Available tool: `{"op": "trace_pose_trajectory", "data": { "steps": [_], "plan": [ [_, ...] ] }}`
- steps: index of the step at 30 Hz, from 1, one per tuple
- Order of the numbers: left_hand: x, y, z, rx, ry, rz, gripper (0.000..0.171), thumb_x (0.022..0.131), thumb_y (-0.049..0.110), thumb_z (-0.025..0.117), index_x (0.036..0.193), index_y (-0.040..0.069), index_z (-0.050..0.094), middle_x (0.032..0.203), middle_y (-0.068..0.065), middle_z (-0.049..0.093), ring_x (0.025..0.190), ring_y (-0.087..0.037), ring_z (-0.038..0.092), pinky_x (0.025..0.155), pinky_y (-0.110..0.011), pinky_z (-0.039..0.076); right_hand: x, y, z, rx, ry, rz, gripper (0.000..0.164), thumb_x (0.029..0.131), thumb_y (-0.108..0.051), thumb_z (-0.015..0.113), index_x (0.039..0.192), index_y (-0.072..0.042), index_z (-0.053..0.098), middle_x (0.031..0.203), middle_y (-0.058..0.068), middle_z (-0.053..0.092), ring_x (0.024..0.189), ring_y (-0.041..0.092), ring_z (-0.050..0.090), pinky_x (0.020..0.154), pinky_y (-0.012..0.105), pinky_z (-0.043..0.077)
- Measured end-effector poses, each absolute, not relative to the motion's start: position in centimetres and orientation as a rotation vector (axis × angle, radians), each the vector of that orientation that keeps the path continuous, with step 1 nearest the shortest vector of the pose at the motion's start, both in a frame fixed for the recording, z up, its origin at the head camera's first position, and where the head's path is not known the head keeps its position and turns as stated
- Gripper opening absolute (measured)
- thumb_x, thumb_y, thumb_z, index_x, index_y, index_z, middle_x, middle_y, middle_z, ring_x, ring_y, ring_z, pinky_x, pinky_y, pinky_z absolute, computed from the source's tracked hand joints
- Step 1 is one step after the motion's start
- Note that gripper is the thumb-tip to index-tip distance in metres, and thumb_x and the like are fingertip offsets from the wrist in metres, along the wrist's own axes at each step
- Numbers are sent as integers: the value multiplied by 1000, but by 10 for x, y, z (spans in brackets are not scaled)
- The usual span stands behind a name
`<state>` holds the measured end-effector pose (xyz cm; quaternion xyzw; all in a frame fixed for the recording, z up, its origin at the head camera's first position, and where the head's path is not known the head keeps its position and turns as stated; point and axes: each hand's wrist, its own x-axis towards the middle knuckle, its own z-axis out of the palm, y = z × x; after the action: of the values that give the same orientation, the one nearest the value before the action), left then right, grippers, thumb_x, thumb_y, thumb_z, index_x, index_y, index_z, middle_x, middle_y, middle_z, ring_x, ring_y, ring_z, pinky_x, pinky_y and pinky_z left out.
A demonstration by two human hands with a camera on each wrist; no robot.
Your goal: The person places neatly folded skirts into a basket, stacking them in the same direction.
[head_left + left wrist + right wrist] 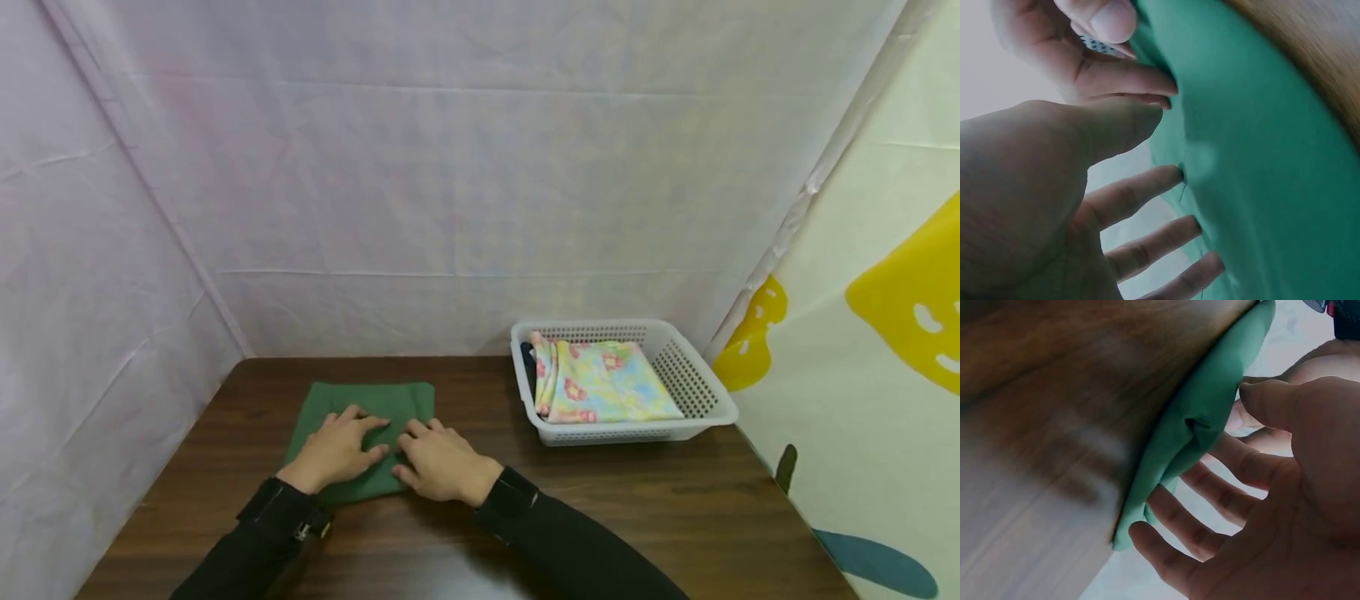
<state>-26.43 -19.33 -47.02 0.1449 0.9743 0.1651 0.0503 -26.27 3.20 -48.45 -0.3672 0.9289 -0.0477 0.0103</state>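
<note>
A green cloth, folded into a flat rough square, lies on the left part of the table. My left hand rests on its middle with the fingers spread. Against its right side, my right hand touches the cloth with fingers extended. In the left wrist view the fingertips press on the green fabric, and the other hand's fingers show above the thumb. From the right wrist, the cloth looks slightly puffed and creased under the right fingertips. Neither hand curls round the fabric.
A white perforated plastic basket stands at the table's back right. Inside it lies a folded floral cloth in yellow, pink and blue, beside something dark. The brown wooden table meets pale hanging fabric behind and at the sides.
</note>
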Motion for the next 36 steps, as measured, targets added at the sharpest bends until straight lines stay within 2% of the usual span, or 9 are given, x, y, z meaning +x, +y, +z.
{"op": "trace_pose_trajectory", "data": {
  "steps": [7, 13, 19, 28, 36],
  "plan": [
    [-259, -190, -464, 552, 2882, 681, 60, 109, 37, 85, 159, 7, 70, 160, -29, 65, 145, -60, 62, 117, -78, 56, -251, 56, -479, -1110, 2889, -215, 33, 120, -46, 67, 138, -22, 80, 139, -2, 72, 113, 18, 66, 94, 35, 66],
    [-245, -188, -463, 575, 2847, 770, 63, 105, 32, 91, 158, 5, 71, 159, -28, 66, 145, -53, 66, 118, -69, 59, -236, 82, -484, -1089, 2877, -284, 32, 119, -44, 69, 139, -21, 80, 143, 0, 72, 114, 19, 66, 93, 36, 65],
    [-237, -185, -461, 455, 2881, 749, 68, 102, 30, 94, 161, 6, 68, 163, -31, 61, 151, -60, 58, 119, -75, 55, -224, 110, -484, -1043, 2881, -335, 31, 119, -45, 70, 138, -23, 80, 145, 0, 71, 113, 19, 65, 90, 34, 61],
    [-241, -174, -465, 258, 2809, 717, 94, 101, 39, 96, 174, 3, 51, 170, -41, 46, 156, -68, 46, 117, -80, 53, -210, 145, -488, -992, 2860, -474, 25, 118, -40, 74, 133, -22, 82, 144, 2, 71, 106, 17, 61, 84, 28, 53],
    [-239, -160, -466, 316, 2762, 778, 100, 101, 44, 95, 176, 0, 46, 166, -41, 53, 158, -68, 46, 120, -80, 52, -201, 164, -485, -971, 2890, -538, 22, 116, -39, 76, 127, -21, 84, 140, 0, 73, 106, 16, 62, 87, 31, 57]
  ]
}}
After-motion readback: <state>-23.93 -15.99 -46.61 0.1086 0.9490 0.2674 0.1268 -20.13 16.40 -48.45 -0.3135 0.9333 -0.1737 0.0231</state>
